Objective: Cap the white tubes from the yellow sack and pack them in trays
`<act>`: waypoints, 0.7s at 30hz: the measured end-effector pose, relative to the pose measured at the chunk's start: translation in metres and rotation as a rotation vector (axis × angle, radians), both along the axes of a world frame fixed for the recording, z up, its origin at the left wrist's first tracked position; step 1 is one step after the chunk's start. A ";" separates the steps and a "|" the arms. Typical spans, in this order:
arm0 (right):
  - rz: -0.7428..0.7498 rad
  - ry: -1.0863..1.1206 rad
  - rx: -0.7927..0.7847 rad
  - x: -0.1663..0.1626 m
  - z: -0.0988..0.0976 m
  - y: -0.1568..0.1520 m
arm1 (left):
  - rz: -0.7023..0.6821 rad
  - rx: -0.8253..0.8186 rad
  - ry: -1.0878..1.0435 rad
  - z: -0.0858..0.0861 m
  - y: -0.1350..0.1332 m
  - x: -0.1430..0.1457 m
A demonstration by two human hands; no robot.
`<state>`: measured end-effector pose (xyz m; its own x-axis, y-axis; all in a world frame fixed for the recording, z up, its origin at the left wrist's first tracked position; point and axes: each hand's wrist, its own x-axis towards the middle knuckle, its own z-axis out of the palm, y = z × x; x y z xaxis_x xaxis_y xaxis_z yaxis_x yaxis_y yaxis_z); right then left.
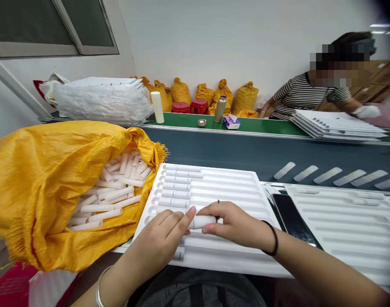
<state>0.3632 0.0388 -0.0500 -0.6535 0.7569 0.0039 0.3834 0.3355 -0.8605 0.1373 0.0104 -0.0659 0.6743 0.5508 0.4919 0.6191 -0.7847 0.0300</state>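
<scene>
Just above the white foam tray [230, 192], a white plastic tube [204, 221] lies level between my two hands. My right hand [236, 224] pinches its right end between thumb and fingers. My left hand [164, 234] is closed around its left end, which the fingers mostly hide. Grooves at the tray's left side hold several white tubes with small dark print, such as this printed tube [176, 186]. Left of the tray, a yellow woven sack [54, 162] lies open, and plain white tubes [100, 208] spill toward its mouth.
A black phone [292, 217] lies between this tray and a second grooved tray [336, 230] on the right. Behind runs a conveyor with several tubes [327, 175]. A flask [219, 109] and tissue pack [231, 122] stand on the green ledge; a co-worker [297, 94] works beyond stacked trays [339, 123].
</scene>
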 end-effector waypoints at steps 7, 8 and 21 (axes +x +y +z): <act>-0.830 -0.681 0.344 0.095 -0.016 0.092 | 0.875 -0.148 0.117 -0.027 0.064 -0.093; -0.910 -0.733 0.303 0.115 -0.018 0.105 | 0.976 -0.245 0.149 -0.030 0.070 -0.111; -0.702 -0.905 0.064 0.146 -0.004 0.108 | 0.837 -0.245 -0.147 -0.033 0.054 -0.131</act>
